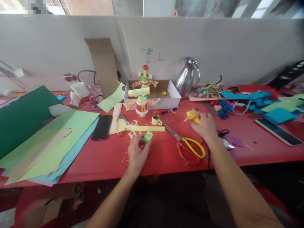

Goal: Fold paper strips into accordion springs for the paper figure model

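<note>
Left hand (137, 154) pinches a green paper roll (147, 136); right hand (204, 127) grips a yellow object (193, 116).

Red table (163, 155) carries paper sheets (47, 139); phone (102, 127); scissors (190, 146); white box (166, 98); steel jug (186, 79).

Two bare forearms in view, no sleeves, watch, rings or gloves visible on left hand (137, 154) or right hand (205, 128); dark clothing on lap below the table edge, detail too blurred.
</note>
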Demonstrator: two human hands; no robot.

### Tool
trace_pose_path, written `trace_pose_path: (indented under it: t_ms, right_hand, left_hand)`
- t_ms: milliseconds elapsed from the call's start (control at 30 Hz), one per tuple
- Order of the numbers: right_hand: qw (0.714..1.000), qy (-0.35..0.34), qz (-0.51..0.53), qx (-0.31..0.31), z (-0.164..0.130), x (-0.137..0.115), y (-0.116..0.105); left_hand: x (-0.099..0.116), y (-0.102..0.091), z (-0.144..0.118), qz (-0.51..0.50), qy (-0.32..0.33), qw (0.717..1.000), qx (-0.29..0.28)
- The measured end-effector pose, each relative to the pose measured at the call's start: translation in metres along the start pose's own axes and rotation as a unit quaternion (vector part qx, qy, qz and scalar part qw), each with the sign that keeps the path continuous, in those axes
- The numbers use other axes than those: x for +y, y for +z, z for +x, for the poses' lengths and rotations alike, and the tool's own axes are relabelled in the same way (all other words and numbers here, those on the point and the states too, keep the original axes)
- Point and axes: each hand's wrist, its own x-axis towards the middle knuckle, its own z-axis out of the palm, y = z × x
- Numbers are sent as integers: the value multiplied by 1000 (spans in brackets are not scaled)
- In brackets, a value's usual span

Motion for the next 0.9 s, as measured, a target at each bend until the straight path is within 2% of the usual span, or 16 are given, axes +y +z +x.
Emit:
trace_pose_path:
  t_ms: [67, 100, 167, 233, 267, 300, 400, 500, 700, 900]
  right_hand:
    - [994, 12, 110, 15, -18, -2, -25]
    - [983, 8, 184, -8, -33, -4, -37]
    - [933, -34, 334, -129, -68, -12, -56]
    - [878, -87, 422, -207, -104, -23, -64]
    - [866, -104, 434, -228, -119, -29, -64]
    - [863, -117, 429, -240, -131, -35, -63]
    - [880, -156, 394, -215, -145, -50, -54]
    - [892, -183, 367, -191, -139, -62, -46]
    - [901, -182, 337, -203, -130, -73, -36]
    - [912, -183, 316, -185, -136, -71, -30]
  left_hand:
    - [1, 2, -2, 49, 42, 998, 16]
    - [2, 3, -3, 62, 62, 996, 18]
    - [4, 5, -5, 76, 99, 992, 20]
    - [6, 7, -7, 91, 129, 987, 29]
    - [7, 7, -7, 99, 141, 984, 36]
    - [7, 8, -8, 106, 152, 982, 43]
    - [8, 8, -10, 118, 172, 977, 52]
    - [7, 7, -12, 126, 177, 974, 56]
    - [7, 5, -13, 115, 194, 973, 38]
    - [10, 6, -15, 92, 152, 982, 59]
